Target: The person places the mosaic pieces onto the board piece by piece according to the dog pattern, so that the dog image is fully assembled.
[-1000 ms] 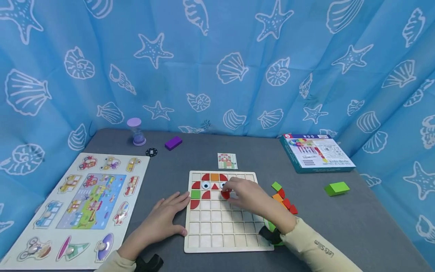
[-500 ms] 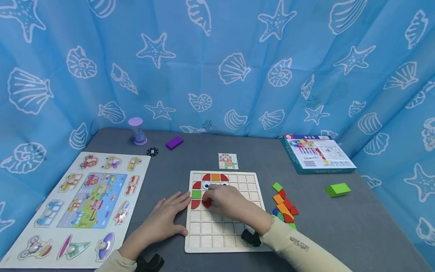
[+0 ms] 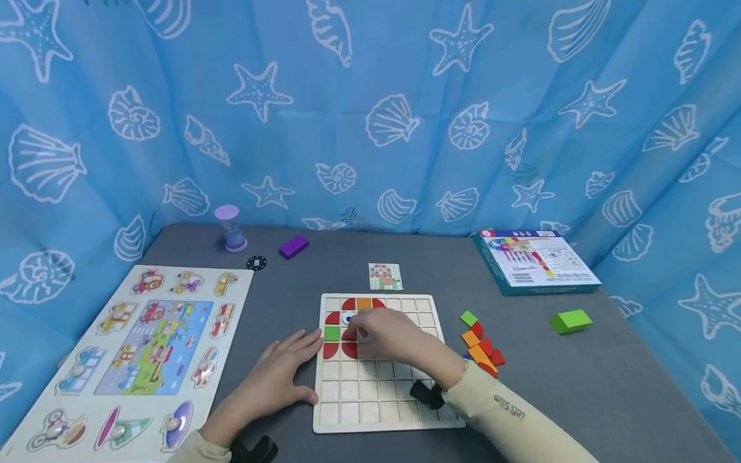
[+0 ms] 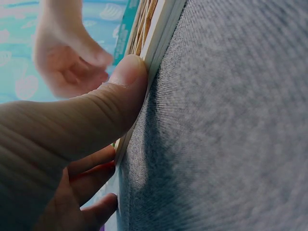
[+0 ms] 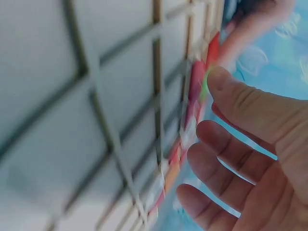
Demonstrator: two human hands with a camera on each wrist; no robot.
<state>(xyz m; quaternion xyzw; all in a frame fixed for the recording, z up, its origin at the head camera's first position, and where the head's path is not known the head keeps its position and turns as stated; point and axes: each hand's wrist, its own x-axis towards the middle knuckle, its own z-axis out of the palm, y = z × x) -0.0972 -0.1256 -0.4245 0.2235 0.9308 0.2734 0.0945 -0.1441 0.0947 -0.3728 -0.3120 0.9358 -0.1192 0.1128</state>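
A square wooden grid board [image 3: 368,411] lies on the table with red, green, orange and eye-patterned tiles in its upper left cells. My left hand [image 3: 278,370] rests at the board's left edge, fingers extended and thumb [image 4: 130,72] against its side. Over the tiles is my right hand [image 3: 384,334], its thumb and index fingertips close above a red quarter-round tile [image 3: 350,350] in the second column. In the right wrist view no tile shows between the thumb [image 5: 221,82] and the spread lower fingers. The right hand hides several cells behind it.
Loose coloured tiles [image 3: 479,352] lie right of the board. A picture card [image 3: 384,276] sits behind it. A vehicle peg puzzle [image 3: 231,292] is on the left. A purple block [image 3: 293,247], sand timer [image 3: 233,231], black disc [image 3: 256,262], green block [image 3: 571,321] and box [image 3: 538,260] stand around.
The right hand has carried a red quarter-round tile leftward across the board, and that tile now lies in the second column. The left hand has stayed at the edge.
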